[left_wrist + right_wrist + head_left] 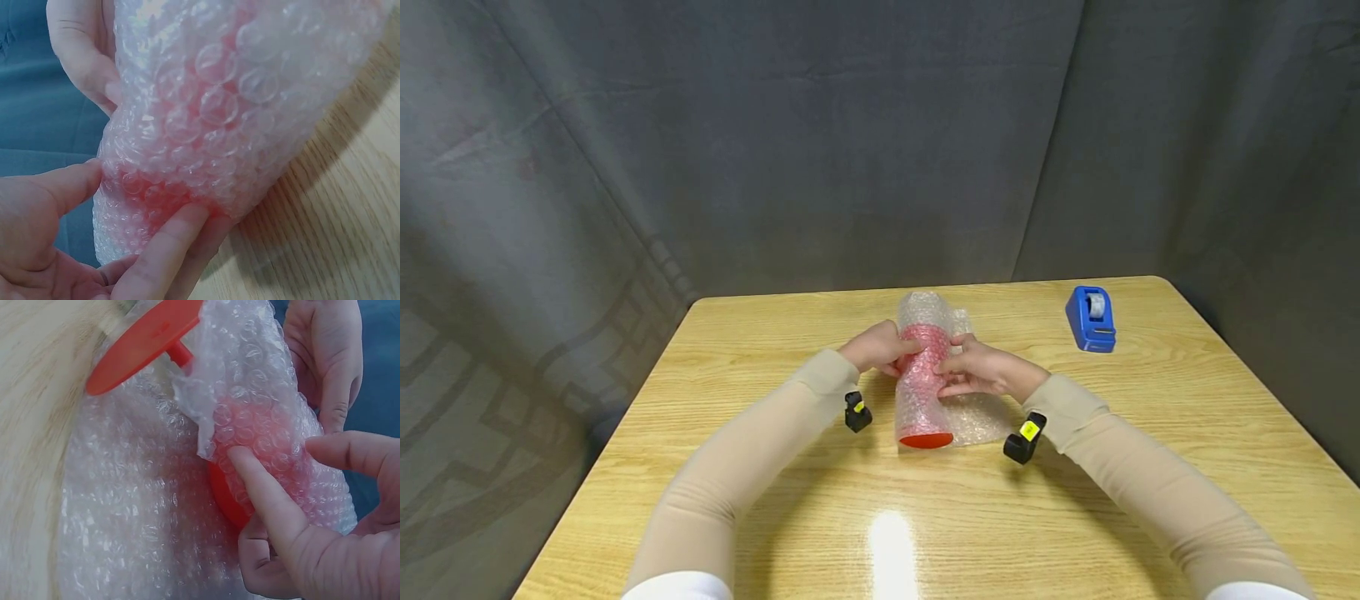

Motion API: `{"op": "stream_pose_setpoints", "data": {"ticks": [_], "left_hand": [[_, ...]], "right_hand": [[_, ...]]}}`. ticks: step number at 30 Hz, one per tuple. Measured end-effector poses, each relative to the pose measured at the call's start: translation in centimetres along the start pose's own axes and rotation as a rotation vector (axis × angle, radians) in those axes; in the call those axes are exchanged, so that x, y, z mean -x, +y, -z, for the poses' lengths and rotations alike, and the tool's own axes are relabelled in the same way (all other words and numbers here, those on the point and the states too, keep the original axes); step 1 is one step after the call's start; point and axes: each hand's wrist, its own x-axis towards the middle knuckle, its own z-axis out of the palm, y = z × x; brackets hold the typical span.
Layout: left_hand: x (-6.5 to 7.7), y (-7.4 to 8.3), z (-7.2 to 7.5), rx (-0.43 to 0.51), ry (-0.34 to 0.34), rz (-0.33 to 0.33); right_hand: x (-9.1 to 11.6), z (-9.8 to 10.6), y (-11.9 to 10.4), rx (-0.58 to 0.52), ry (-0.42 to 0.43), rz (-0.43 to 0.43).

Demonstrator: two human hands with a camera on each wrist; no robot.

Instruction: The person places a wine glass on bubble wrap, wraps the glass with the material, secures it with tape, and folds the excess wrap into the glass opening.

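Observation:
A red stemmed goblet (927, 440) lies on its side, rolled in clear bubble wrap (917, 404). Its flat round foot (147, 347) and short stem stick out in the right wrist view, and part of the bowl (228, 497) shows under the wrap's edge. From the left, my left hand (880, 346) grips the wrapped goblet, thumb on top and fingers around the side. My right hand (985, 369) holds it from the right, thumb and fingers pressing the wrap against the bowl. A loose flap of wrap (981, 419) lies flat beneath the right hand.
A blue tape dispenser (1091, 321) with a roll of tape stands at the back right of the wooden table (820, 517). Dark grey curtains (865, 150) hang behind the table and at both sides.

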Motion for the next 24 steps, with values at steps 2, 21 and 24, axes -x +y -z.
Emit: {"op": "stream_pose_setpoints", "data": {"ticks": [2, 21, 24], "left_hand": [[0.0, 0.0, 0.0, 0.005, -0.003, 0.002], [-0.7, -1.1, 0.7, 0.207, -0.071, 0.046], [-0.9, -1.7, 1.1, 0.348, -0.093, 0.086]], "right_hand": [[-0.1, 0.0, 0.0, 0.016, 0.009, -0.004], [-0.7, -0.4, 0.2, 0.080, 0.055, 0.009], [-0.7, -0.4, 0.2, 0.077, 0.060, 0.007]]}}
